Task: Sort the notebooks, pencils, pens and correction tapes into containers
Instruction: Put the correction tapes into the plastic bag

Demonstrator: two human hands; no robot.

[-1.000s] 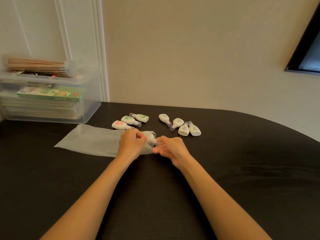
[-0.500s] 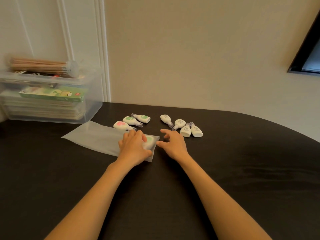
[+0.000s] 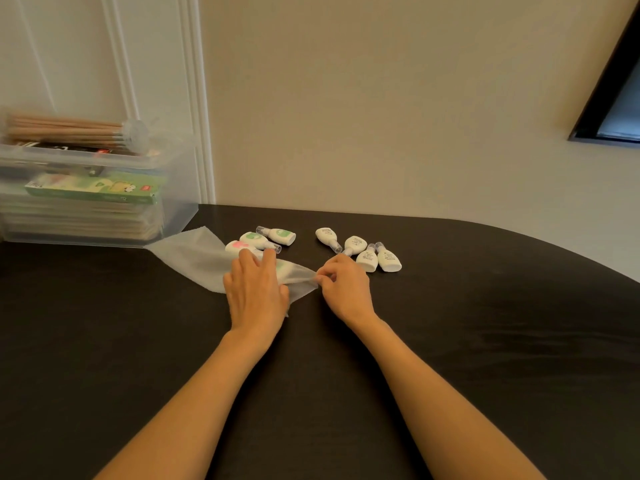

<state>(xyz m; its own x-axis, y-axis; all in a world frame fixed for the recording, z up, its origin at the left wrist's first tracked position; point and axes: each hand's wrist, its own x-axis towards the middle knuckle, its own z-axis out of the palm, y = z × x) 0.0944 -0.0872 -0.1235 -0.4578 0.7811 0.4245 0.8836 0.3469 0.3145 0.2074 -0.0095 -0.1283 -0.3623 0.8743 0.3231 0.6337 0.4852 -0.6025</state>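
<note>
A frosted plastic pouch [image 3: 194,259] lies flat on the dark table [image 3: 450,341]. My left hand [image 3: 254,292] presses flat on its right part, over a green correction tape [image 3: 285,268] that shows through the plastic. My right hand [image 3: 346,289] pinches the pouch's right corner. Three coloured correction tapes [image 3: 258,240] lie just behind the pouch. Several white correction tapes [image 3: 363,252] lie to the right of them, close to my right hand's fingers.
A clear plastic bin [image 3: 86,188] at the back left holds stacked notebooks, a green box and a tube of pencils [image 3: 69,129] on top. The wall runs right behind the table. A dark window frame [image 3: 609,98] is at the upper right.
My right hand has gone from lying open beside the pouch to pinching its right corner. My left hand stays pressed on the pouch, over the tape inside.
</note>
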